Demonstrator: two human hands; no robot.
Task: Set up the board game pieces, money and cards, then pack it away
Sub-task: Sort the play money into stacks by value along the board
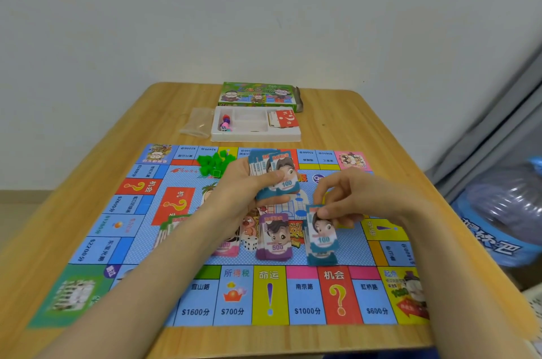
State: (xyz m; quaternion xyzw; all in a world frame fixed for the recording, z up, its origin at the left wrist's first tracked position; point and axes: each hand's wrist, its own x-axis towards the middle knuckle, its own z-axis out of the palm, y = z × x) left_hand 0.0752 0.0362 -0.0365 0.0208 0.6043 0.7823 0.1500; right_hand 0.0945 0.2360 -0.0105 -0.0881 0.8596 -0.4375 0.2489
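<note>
The game board lies flat on the wooden table. My left hand grips a fanned stack of blue 100 notes above the board's middle. My right hand pinches a single blue 100 note by its top edge, right over a pile of blue notes on the board. A purple 500 pile lies to the left of it, with a white die and a pink pile beside it. A green-edged pile is partly hidden by my left forearm. Green houses sit heaped at the board's far side.
A white plastic tray behind the board holds coloured pawns and red question-mark cards. The green game box stands behind it, and a clear plastic bag lies to its left. A blue container stands off the table at the right.
</note>
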